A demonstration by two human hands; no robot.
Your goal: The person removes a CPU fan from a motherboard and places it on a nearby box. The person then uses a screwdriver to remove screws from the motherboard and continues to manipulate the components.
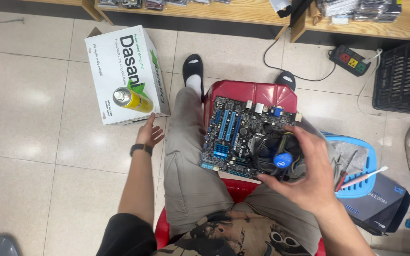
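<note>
The right hand (304,175) is spread over the round black cooler fan (276,151) that sits on a dark computer mainboard (233,137). Its fingers (304,140) curl loosely around the far and near edges of the fan, thumb toward the person, touching the rim; whether they grip it firmly or only rest there cannot be told. The mainboard, with blue slots just left of those fingers, lies on a red plastic stool (247,92) between the person's knees.

The left hand (149,133) reaches out low over the tiled floor, fingers open and slightly spread, holding nothing. A dark band (141,149) circles its wrist. Just beyond its fingertips stands a white cardboard box (119,71), and on the box's near side lies a yellow spray can (131,98) with a metal top, close to the fingers but apart from them.

To the right of the right hand's fingers sits a blue basket (368,163) with a red-handled screwdriver (343,173) and a toothbrush (368,175) in it. Farther beyond, a black power strip (352,60) lies on the floor
</note>
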